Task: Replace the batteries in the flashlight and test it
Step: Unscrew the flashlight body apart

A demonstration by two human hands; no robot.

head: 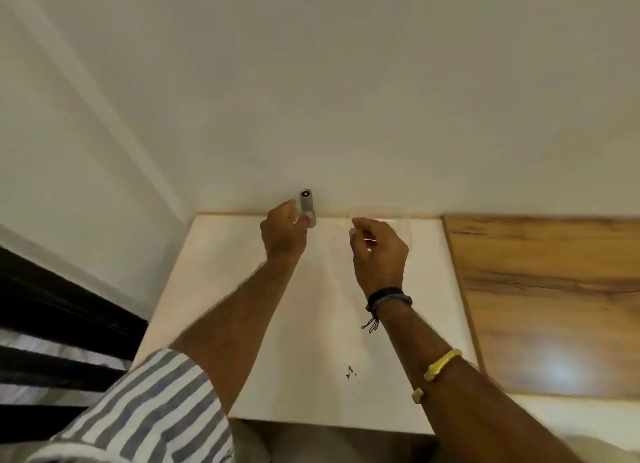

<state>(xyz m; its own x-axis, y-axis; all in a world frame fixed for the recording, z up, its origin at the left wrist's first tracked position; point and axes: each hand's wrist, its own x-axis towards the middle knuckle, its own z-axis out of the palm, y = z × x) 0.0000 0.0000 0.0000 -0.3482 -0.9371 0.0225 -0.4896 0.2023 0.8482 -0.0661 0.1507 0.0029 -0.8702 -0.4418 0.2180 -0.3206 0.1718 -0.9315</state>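
Observation:
My left hand (282, 232) grips a small grey cylinder (306, 202), upright, with a dark ring on its top end; whether it is a battery or the flashlight body I cannot tell. It sits at the far edge of the white table (311, 324), close to the wall. My right hand (377, 251) hovers just to the right, fingers curled and thumb pinched to forefinger. Something thin and clear may be between those fingers, but it is too blurred to tell.
A cream wall (346, 98) rises directly behind the table. A wood-grain panel (547, 299) adjoins the table on the right. Small dark specks (350, 372) lie on the white top near me. Dark bars (52, 324) stand at the left.

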